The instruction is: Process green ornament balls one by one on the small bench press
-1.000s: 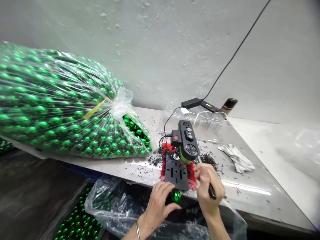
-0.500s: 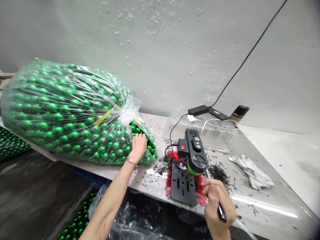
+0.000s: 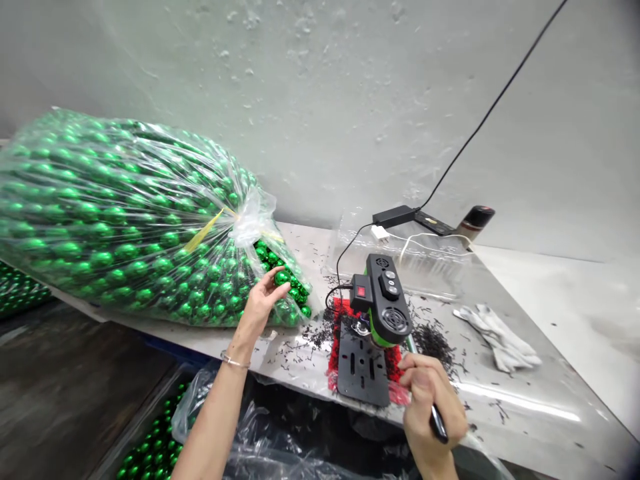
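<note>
A large clear plastic bag (image 3: 125,220) of shiny green balls lies tied on the table, its torn mouth spilling more balls. At that opening, my left hand (image 3: 260,300) has a green ball (image 3: 282,277) between its thumb and fingers. My right hand (image 3: 433,397) is closed around a black handle (image 3: 439,425); the tool's front end is hidden. Just left of that hand stands a small black and green machine (image 3: 390,300) with a red switch, on a slotted black base plate (image 3: 363,370).
Black bits (image 3: 434,347) and red material (image 3: 333,373) lie around the machine. White gloves (image 3: 500,340) rest at right. Behind are a clear plastic tray (image 3: 345,247), a power adapter (image 3: 395,215) and a dark-capped can (image 3: 477,219). Below the table edge, a bin (image 3: 150,440) holds green balls.
My left hand has drawn back slightly from the bag's opening, with a green ball now between its fingers. My right hand keeps its hold on the black handle. The view has shifted a little.
</note>
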`<state>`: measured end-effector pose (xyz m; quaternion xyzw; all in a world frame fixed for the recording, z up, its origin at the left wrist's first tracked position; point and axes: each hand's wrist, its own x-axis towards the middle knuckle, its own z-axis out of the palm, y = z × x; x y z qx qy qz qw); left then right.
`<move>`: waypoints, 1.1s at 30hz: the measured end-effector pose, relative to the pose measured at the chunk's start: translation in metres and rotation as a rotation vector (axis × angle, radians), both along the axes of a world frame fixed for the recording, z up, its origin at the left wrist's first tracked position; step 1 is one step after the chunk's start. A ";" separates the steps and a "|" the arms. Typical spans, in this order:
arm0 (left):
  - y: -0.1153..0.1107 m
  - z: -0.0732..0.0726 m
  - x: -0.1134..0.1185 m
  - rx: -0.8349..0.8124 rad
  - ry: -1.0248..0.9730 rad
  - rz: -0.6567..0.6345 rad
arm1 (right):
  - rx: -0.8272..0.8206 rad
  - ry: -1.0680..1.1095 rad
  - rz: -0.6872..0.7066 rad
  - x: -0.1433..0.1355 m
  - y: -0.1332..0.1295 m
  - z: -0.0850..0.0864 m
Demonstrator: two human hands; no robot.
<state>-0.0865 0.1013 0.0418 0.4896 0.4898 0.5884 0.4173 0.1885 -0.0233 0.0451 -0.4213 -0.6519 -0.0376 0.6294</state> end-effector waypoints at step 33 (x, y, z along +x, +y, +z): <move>-0.090 -0.041 0.054 -0.336 -0.770 -0.491 | -0.219 0.419 -0.100 -0.019 -0.025 -0.036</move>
